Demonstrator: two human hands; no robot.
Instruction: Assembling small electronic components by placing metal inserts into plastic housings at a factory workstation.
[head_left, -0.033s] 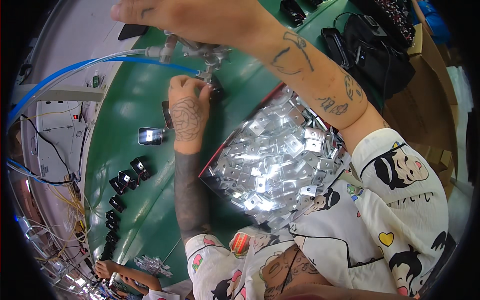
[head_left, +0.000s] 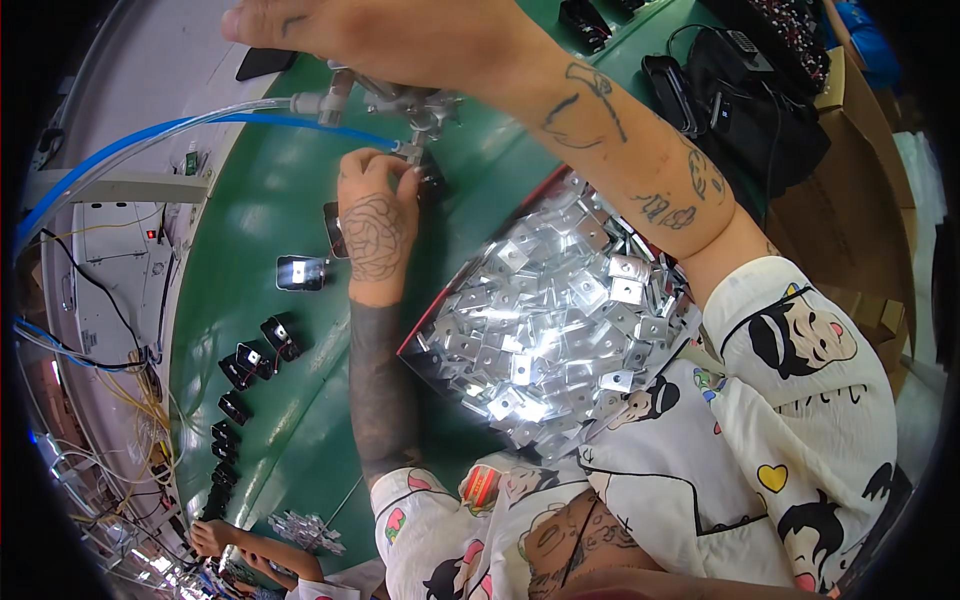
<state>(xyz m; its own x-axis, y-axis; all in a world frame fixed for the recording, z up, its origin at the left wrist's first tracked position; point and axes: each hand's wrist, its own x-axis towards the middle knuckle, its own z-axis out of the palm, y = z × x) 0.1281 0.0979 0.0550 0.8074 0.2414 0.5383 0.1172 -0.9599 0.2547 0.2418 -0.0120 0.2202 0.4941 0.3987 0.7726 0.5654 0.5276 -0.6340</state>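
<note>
My left hand [head_left: 375, 220] has its fingers bent around a small black part [head_left: 432, 182] on the green table. The part sits beneath a metal tool head [head_left: 425, 110] with pneumatic fittings; the fingertips are partly hidden. My right hand [head_left: 370, 35] reaches across above the tool at the upper edge of the view. Its fingers are mostly cut off, so its grip cannot be seen. Close by my left hand stand a black housing [head_left: 333, 228], half covered by it, and another with a silver plate [head_left: 301, 272]. A tray [head_left: 408, 345] heaped with silver metal plates [head_left: 545, 300] lies before me.
A line of black housings [head_left: 234, 406] runs down the table's left side. Blue and clear air hoses [head_left: 190, 125] arch to the tool. A black bag [head_left: 735, 110] and cardboard box [head_left: 850, 170] are at the right. Another person's hand [head_left: 212, 538] shows at lower left.
</note>
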